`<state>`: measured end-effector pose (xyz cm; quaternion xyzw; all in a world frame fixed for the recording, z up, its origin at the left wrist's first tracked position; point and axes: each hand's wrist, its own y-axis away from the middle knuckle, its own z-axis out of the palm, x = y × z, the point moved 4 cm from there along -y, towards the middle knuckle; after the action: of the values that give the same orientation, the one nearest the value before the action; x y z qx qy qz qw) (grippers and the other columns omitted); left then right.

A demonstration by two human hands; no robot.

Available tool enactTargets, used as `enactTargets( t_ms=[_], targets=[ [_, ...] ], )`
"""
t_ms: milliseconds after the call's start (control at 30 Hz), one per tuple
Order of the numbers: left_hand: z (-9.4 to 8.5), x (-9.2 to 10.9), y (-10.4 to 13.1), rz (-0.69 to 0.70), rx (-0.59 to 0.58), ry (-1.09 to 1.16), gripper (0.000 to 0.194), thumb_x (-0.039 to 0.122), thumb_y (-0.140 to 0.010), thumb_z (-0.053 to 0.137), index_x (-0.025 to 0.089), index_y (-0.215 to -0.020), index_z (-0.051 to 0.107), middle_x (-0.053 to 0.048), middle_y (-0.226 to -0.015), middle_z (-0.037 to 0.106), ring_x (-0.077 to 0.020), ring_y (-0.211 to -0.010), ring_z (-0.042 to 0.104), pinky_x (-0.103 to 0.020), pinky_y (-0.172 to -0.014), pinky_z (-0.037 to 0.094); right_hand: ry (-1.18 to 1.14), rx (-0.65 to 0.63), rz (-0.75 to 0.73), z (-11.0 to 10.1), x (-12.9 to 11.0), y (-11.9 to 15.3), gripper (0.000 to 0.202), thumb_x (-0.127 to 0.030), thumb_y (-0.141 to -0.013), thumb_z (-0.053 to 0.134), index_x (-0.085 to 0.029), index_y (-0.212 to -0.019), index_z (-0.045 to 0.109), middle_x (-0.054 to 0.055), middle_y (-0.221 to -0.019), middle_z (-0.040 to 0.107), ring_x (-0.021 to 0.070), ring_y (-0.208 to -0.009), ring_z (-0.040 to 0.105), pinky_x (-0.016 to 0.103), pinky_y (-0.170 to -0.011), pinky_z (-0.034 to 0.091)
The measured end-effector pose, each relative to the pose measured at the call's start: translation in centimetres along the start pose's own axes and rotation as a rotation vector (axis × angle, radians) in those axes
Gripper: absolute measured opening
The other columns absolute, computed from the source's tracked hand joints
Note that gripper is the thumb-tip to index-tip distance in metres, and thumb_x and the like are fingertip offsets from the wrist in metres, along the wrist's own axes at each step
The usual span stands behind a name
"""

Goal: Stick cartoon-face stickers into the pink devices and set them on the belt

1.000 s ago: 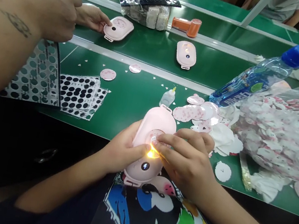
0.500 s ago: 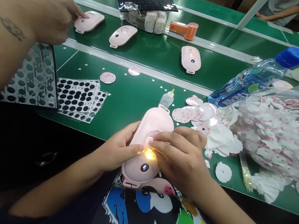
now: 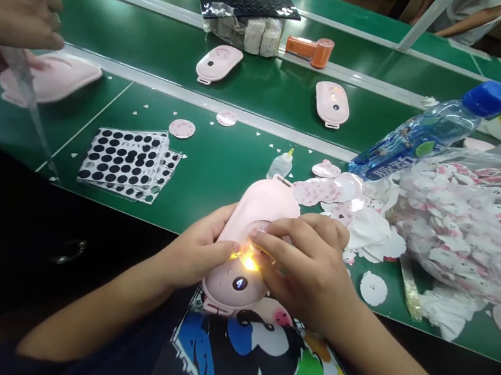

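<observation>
- Green desk [image 3: 228,177] stretching out ahead of both hands, pale rails crossing it beyond them, and another person standing off at the far right!
- Over on the far left, well apart from the left grip [image 3: 201,243], a co-worker's hand [image 3: 17,8] is by a pink case [image 3: 61,78].
- Past the rail, straight ahead of the grips: a second case [image 3: 220,63], a third [image 3: 331,105], and an orange fan [image 3: 310,50] behind them.
- Now the edge: the desk's near border runs just beyond the left grip and slants down behind the right one [image 3: 315,258].
- Green surface shows between the left grip and the dotted sheets [image 3: 122,158] to its left.
- Tighter on the other side! Round pink stickers [image 3: 321,189] sit just past the right grip, a bulging clear bag [image 3: 483,218] to its right, a blue-capped bottle [image 3: 423,132] leaning beyond.
- And here's the centre: the pink device [image 3: 260,205] lies tilted between the two grips, far end near a small dropper bottle [image 3: 280,165].
- Left grip is wrapped round its left side, thumb on top.
- Right grip has its fingers bent inward, tips at the round recess beside a yellow glow; whether they pinch anything, can't tell!
</observation>
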<state>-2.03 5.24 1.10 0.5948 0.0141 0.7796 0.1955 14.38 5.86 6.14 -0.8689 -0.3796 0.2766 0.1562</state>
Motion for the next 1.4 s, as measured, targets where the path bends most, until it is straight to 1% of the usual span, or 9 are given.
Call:
enactTargets(
  t_ms=[167,300,367,467,600,900,1000,1233,1400],
  targets=[
    [0.1,-0.1,-0.1,-0.009,0.010,0.076,0.056,0.032,-0.076,0.074,0.019,-0.128,0.058,-0.010,-0.125,0.066,-0.0295,-0.109,0.062,-0.032,-0.080,0.053,-0.017,-0.021,0.015,-0.2,-0.1,0.2,0.021,-0.027,-0.087,0.065,-0.024,-0.107,0.068,0.003,-0.099,0.069,0.0237,-0.090,0.052,0.043,-0.079,0.035],
    [0.2,-0.3,-0.2,-0.017,0.015,0.114,0.056,0.030,-0.074,0.073,0.018,-0.127,0.058,-0.012,-0.121,0.067,-0.0300,-0.104,0.064,-0.033,-0.076,0.053,-0.017,0.050,0.064,-0.2,0.0,0.5,0.020,-0.022,-0.086,0.066,-0.025,-0.106,0.068,0.002,-0.095,0.067,0.0220,-0.087,0.053,0.042,-0.078,0.035],
    [0.2,-0.3,-0.2,-0.003,0.016,0.108,0.055,0.029,-0.074,0.072,0.018,-0.127,0.058,-0.012,-0.119,0.067,-0.0310,-0.107,0.063,-0.034,-0.077,0.052,-0.007,0.110,0.092,-0.2,0.0,0.6,0.018,-0.023,-0.086,0.068,-0.026,-0.103,0.068,0.002,-0.092,0.067,0.0214,-0.085,0.054,0.041,-0.076,0.034],
    [0.1,-0.3,-0.2,0.024,0.016,0.085,0.056,0.029,-0.076,0.070,0.019,-0.129,0.056,-0.011,-0.122,0.066,-0.0326,-0.113,0.060,-0.036,-0.082,0.051,-0.004,0.151,0.121,-0.1,0.1,0.6,0.018,-0.022,-0.085,0.069,-0.025,-0.102,0.069,0.003,-0.090,0.066,0.0211,-0.082,0.055,0.042,-0.076,0.035],
    [0.2,-0.3,-0.1,0.026,0.015,0.072,0.059,0.028,-0.076,0.069,0.020,-0.132,0.054,-0.012,-0.124,0.065,-0.0339,-0.117,0.058,-0.038,-0.085,0.051,-0.029,0.153,0.125,-0.1,0.2,0.6,0.018,-0.020,-0.084,0.069,-0.024,-0.102,0.070,0.004,-0.089,0.065,0.0216,-0.082,0.056,0.042,-0.076,0.036],
    [0.2,-0.5,0.1,0.026,0.037,0.061,0.054,0.029,-0.077,0.069,0.020,-0.128,0.056,-0.010,-0.125,0.065,-0.0331,-0.116,0.058,-0.039,-0.089,0.050,-0.046,0.203,0.182,-0.1,0.4,0.6,0.012,-0.025,-0.085,0.069,-0.025,-0.097,0.073,0.004,-0.085,0.063,0.0212,-0.080,0.053,0.041,-0.075,0.035],
    [0.4,-0.4,0.3,0.018,0.052,0.054,0.055,0.027,-0.077,0.069,0.020,-0.129,0.056,-0.010,-0.127,0.064,-0.0330,-0.119,0.056,-0.040,-0.093,0.048,-0.055,0.210,0.166,-0.1,0.3,0.8,0.011,-0.024,-0.085,0.070,-0.024,-0.095,0.072,0.003,-0.084,0.062,0.0206,-0.079,0.053,0.041,-0.073,0.035],
    [0.6,-0.4,0.4,0.005,0.061,0.011,0.056,0.024,-0.080,0.068,0.024,-0.134,0.053,-0.008,-0.133,0.060,-0.0322,-0.125,0.053,-0.043,-0.101,0.043,-0.002,0.178,0.093,-0.3,0.1,1.0,0.015,-0.022,-0.083,0.073,-0.025,-0.098,0.069,0.002,-0.089,0.063,0.0198,-0.083,0.050,0.039,-0.075,0.034],
    [0.7,-0.5,0.4,0.016,0.087,-0.023,0.057,0.030,-0.081,0.069,0.022,-0.135,0.051,-0.010,-0.132,0.060,-0.0336,-0.123,0.053,-0.045,-0.100,0.043,-0.002,0.166,0.077,-0.8,-0.3,0.7,0.011,-0.021,-0.084,0.072,-0.022,-0.096,0.069,0.001,-0.085,0.066,0.0187,-0.081,0.048,0.037,-0.075,0.034]
  ],
)
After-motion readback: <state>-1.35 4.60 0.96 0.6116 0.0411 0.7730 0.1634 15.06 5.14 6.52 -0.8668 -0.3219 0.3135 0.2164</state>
